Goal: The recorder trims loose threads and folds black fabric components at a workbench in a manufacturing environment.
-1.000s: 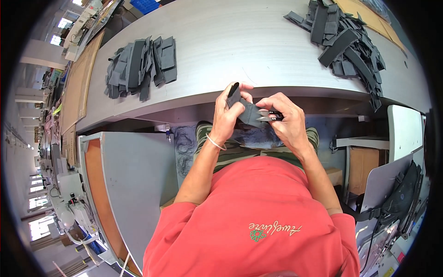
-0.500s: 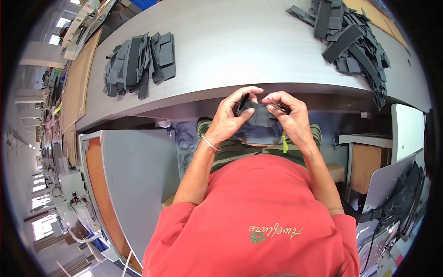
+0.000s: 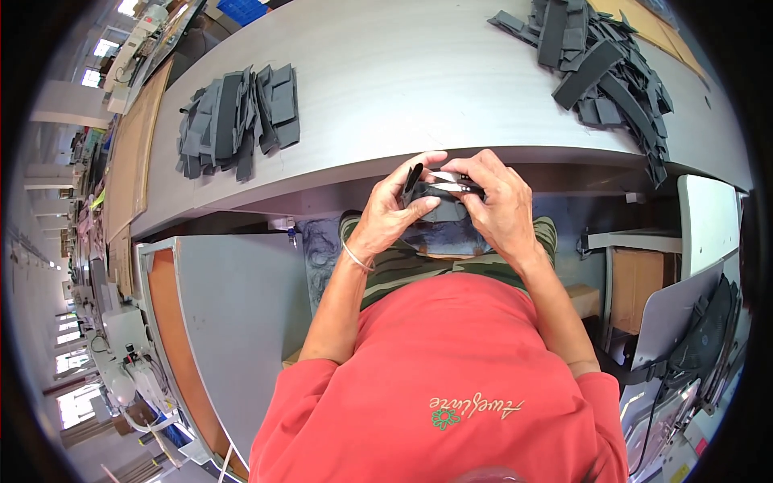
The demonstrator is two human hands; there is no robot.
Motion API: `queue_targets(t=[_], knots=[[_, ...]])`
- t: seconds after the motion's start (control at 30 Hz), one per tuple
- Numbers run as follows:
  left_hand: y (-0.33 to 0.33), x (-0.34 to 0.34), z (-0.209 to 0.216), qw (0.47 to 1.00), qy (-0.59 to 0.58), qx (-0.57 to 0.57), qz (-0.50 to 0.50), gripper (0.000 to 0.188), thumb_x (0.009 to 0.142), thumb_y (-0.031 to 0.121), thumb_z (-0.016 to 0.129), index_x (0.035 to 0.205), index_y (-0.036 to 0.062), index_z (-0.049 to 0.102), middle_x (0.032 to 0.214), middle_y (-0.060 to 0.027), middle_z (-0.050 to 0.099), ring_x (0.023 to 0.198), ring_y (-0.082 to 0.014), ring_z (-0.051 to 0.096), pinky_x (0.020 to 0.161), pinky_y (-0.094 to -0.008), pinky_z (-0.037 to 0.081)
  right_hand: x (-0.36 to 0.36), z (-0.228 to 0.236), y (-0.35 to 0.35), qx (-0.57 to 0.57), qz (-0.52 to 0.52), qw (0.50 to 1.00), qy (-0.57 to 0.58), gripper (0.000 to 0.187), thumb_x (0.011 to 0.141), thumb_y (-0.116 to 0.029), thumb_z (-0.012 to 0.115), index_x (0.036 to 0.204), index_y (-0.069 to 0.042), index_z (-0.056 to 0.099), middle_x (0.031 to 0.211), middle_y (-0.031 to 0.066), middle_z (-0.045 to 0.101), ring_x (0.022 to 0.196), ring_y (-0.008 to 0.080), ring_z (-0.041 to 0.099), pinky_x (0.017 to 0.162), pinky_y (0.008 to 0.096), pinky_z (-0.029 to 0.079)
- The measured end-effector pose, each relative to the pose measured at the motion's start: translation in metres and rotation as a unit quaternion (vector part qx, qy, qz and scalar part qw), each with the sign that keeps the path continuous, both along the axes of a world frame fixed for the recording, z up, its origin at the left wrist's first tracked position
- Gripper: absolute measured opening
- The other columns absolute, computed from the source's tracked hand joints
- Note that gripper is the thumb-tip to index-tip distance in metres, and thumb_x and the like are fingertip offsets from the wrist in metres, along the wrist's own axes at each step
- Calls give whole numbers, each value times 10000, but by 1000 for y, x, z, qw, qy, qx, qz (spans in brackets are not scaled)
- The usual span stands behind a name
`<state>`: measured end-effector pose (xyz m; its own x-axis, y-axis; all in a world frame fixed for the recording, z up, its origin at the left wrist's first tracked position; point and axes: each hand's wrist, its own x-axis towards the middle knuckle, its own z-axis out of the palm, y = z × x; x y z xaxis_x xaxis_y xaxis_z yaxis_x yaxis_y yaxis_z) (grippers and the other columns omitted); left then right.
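My left hand (image 3: 385,216) pinches a dark grey fabric piece (image 3: 445,212) between thumb and fingers, just in front of the table's near edge. One folded black end of it sticks up beside the index finger. In my right hand (image 3: 506,208) are small thread snips (image 3: 448,187), black-handled with two silver blades. The blades are parted and point left, lying over the fabric piece by my left fingertips. Whether they touch a thread is too small to tell.
On the pale table (image 3: 386,97), a pile of grey fabric pieces (image 3: 229,121) lies at left. A larger, looser heap (image 3: 596,76) is at the far right, partly hanging over the near edge. A grey cabinet panel (image 3: 237,298) stands at left, a white board (image 3: 707,225) at right.
The snips have turned in my right hand, so their silver blades now show and reach left over the fabric. My right hand has moved nearer the left. A yellow-green tag below it is now out of sight.
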<state>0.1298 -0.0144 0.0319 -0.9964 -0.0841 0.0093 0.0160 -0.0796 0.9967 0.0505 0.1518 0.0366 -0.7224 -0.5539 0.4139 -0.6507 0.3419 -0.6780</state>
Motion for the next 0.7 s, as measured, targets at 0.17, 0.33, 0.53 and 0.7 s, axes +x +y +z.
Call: queue_targets(t=[0.17, 0.33, 0.53, 0.7], knots=[[-1, 1, 3, 1000, -19, -2, -11, 603, 753, 19, 755, 1306, 52, 517, 999, 18, 550, 942, -74, 510, 863, -224, 429, -1, -1, -1, 0, 11, 1000, 1, 317, 688, -28, 680, 985, -135, 648, 802, 40, 566, 741, 239, 581, 656, 360, 441], [1, 1, 2, 1000, -10, -28, 4, 599, 744, 26, 769, 1293, 43, 529, 1000, 18, 574, 962, -72, 511, 856, -228, 438, 2, 7, 1, 16, 19, 1000, 4, 294, 731, -111, 699, 1019, -149, 655, 776, 22, 567, 747, 211, 574, 657, 345, 422], [-1, 1, 1, 998, -47, -28, 20, 599, 741, 27, 774, 1289, 39, 533, 991, 17, 563, 927, -55, 503, 810, -211, 450, -1, 3, 6, 17, 31, 994, 103, 275, 760, -163, 690, 1032, -200, 673, 737, -11, 539, 691, 179, 518, 618, 327, 352], [2, 1, 5, 996, -92, 11, 14, 643, 711, -14, 773, 1303, 44, 527, 941, 33, 558, 885, -63, 534, 813, -217, 471, -3, 3, 8, 59, 60, 986, 146, 215, 758, -171, 684, 968, -217, 696, 723, -29, 532, 675, 175, 493, 617, 321, 329]])
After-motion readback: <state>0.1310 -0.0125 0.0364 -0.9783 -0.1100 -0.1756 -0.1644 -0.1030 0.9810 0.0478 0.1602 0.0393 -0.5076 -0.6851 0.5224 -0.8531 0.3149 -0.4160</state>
